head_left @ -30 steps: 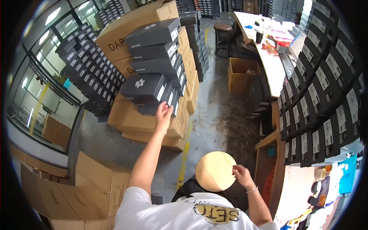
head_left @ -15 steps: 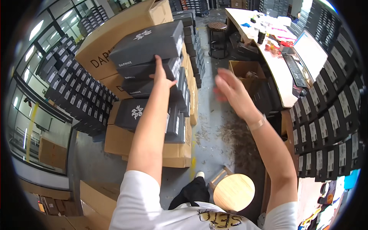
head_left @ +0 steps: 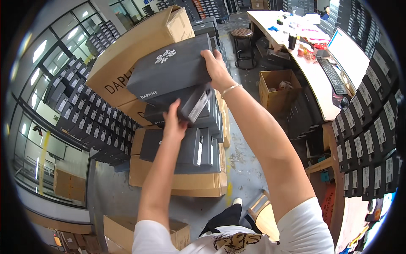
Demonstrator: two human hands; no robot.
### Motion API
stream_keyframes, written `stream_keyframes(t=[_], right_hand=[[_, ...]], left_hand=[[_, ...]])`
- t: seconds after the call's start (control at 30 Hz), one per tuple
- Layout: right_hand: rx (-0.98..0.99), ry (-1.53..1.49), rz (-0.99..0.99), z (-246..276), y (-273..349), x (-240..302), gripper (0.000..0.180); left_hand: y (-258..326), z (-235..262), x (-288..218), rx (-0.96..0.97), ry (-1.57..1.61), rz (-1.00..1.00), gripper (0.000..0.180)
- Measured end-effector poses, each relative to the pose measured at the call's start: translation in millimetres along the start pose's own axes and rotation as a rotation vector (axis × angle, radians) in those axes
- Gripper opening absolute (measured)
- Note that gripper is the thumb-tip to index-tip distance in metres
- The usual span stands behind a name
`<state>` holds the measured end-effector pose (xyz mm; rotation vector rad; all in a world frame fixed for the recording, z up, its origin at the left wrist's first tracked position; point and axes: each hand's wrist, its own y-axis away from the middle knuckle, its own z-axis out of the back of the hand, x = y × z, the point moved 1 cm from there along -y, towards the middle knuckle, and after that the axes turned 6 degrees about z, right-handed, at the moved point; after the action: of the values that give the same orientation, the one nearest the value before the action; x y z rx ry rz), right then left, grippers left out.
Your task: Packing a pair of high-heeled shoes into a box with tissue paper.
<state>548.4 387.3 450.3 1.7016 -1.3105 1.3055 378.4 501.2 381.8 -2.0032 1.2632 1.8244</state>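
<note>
Both grips clamp a dark grey shoebox (head_left: 171, 67), long axis left-right, tilted: left hand (head_left: 174, 122) beneath, right hand (head_left: 216, 67) at its end.

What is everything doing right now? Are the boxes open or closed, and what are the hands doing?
Top dark grey box: closed, tilted, gripped by both hands.
Right hand: grasping the top box's right end.
Left hand: pressed under the box, fingers curled.
Dark grey boxes below: closed, stacked on large cartons.
Big brown carton: closed, tilted behind the stack.
Small brown carton by the desk: open.
Round stool: upright, nobody on it.
</note>
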Motion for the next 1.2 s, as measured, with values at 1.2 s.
stream_keyframes(t=[1.2], right_hand=[[0.83, 0.261, -0.129, 171, 306, -67, 0.111]], left_hand=[[202, 132, 176, 0.409, -0.282, -0.222, 0.097]])
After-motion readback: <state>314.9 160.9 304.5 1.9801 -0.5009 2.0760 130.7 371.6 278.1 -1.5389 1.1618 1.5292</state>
